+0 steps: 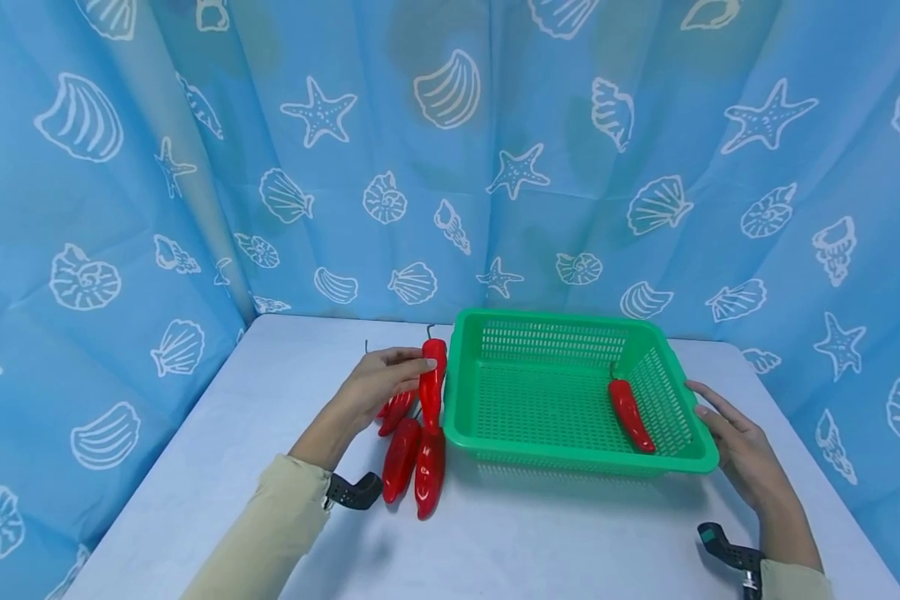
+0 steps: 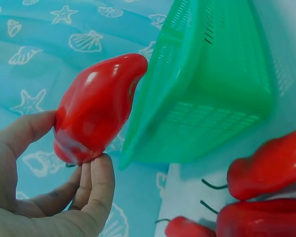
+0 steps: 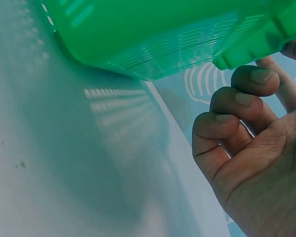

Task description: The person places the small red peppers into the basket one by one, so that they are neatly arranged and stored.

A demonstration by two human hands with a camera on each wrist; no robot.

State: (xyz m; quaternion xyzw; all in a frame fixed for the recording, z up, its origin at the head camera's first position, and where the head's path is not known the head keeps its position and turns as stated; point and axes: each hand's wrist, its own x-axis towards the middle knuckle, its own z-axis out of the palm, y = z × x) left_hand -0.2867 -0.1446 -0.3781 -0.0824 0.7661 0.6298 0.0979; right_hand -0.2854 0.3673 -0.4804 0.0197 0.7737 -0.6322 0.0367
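Left grip [image 1: 382, 383] pinches a red pepper [image 1: 435, 351].
It part-hides other peppers [image 1: 397, 410]; whether the right grip [image 1: 739, 446] clamps the basket [image 1: 570, 457], we cannot tell.

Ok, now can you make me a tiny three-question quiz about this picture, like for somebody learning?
1. How many red chili peppers lie inside the green plastic basket?
2. True or false: the left hand grips the green plastic basket.
3. Where is the right hand?
a) at the basket's left end
b) at the basket's right end
c) flat on the basket's floor

Key: 1. One. 2. False; it holds another red chili pepper. 3. b.
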